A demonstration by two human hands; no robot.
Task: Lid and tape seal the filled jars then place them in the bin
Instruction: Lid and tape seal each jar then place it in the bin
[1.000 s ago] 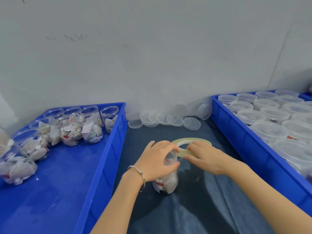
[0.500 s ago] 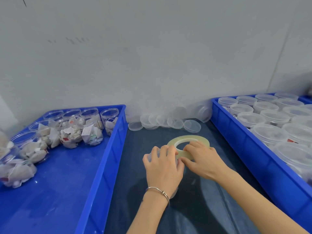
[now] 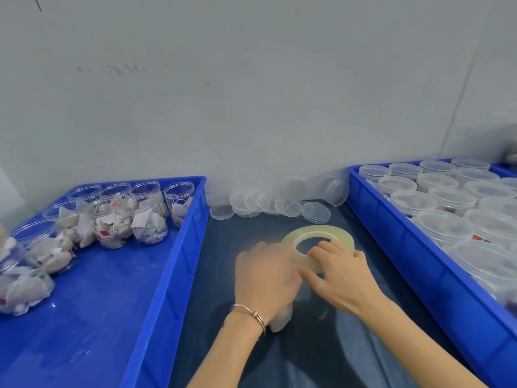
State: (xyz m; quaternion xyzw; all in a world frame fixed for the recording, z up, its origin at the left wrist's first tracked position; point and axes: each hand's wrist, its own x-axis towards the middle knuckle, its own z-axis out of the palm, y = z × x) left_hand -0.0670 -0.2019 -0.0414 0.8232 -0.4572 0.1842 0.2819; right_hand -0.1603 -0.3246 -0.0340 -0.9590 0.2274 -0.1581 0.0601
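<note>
A filled clear jar (image 3: pixel 281 320) stands on the dark table between the two bins, mostly hidden under my left hand (image 3: pixel 265 275), which grips it from above around the lid. My right hand (image 3: pixel 338 275) holds a pale yellowish tape roll (image 3: pixel 319 233) beside the jar's top, fingers through its hole. The blue bin (image 3: pixel 173 264) on the left holds several open filled jars (image 3: pixel 145 219). The blue bin (image 3: pixel 397 242) on the right holds several lidded jars (image 3: pixel 444 225).
Loose clear lids (image 3: pixel 268 204) lie in a row along the wall at the back of the dark table (image 3: pixel 321 345). A grey wall rises right behind them. A bangle sits on my left wrist.
My left hand has turned over the jar's top, from gripping its side to covering the lid. The tape roll and my right hand stay close against the jar.
</note>
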